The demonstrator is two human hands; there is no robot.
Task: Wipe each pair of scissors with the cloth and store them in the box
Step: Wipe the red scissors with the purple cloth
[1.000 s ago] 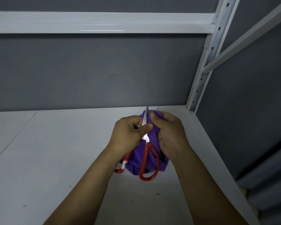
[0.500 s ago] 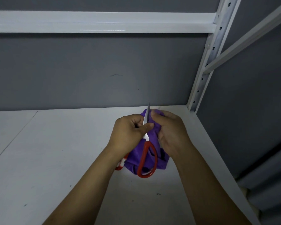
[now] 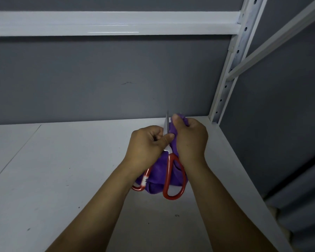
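Observation:
A pair of scissors [image 3: 168, 176] with red handle loops and silver blades is held above the white shelf board, blades pointing away from me. My left hand [image 3: 146, 145] grips the scissors near the pivot, thumb across the blade. My right hand [image 3: 190, 140] holds a purple cloth [image 3: 158, 180] bunched against the right side of the blades; the cloth hangs down behind the handles. A white label sits on the left handle loop. No box is in view.
The white shelf board [image 3: 62, 179] stretches left and toward me. A grey back wall stands behind it, with a white crossbeam [image 3: 107, 22] overhead. A perforated white upright post [image 3: 229, 70] stands at the back right corner; the shelf's right edge drops off.
My right hand with the cloth has slid up along the blades toward the tip. The scissors have shifted slightly, with the handles swinging a little.

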